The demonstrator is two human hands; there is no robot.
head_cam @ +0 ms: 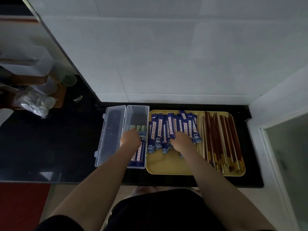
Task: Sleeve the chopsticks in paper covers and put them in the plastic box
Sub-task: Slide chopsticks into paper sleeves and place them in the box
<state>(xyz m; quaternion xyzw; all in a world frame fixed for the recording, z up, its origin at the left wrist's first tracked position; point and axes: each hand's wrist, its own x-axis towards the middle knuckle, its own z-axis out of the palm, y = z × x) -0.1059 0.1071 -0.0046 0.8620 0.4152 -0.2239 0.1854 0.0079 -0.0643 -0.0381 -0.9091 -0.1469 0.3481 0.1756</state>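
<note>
A clear plastic box point(137, 109) lies open on the black counter, its lid point(110, 135) folded out to the left. Sleeved chopsticks point(138, 154) with pale green tips lie inside it. My left hand point(130, 138) is down in the box on these sleeved chopsticks, fingers hidden from me. Right of the box a yellow tray point(168, 165) holds a spread of blue paper covers point(173, 127) and, further right, bare brown and pale chopsticks point(220, 140). My right hand point(180, 140) rests on the paper covers, fingers curled down onto them.
A white tiled wall rises right behind the box and tray. At the far left of the counter stand clear containers and a crumpled plastic bag point(33, 104). A white door frame point(273, 130) borders the counter on the right.
</note>
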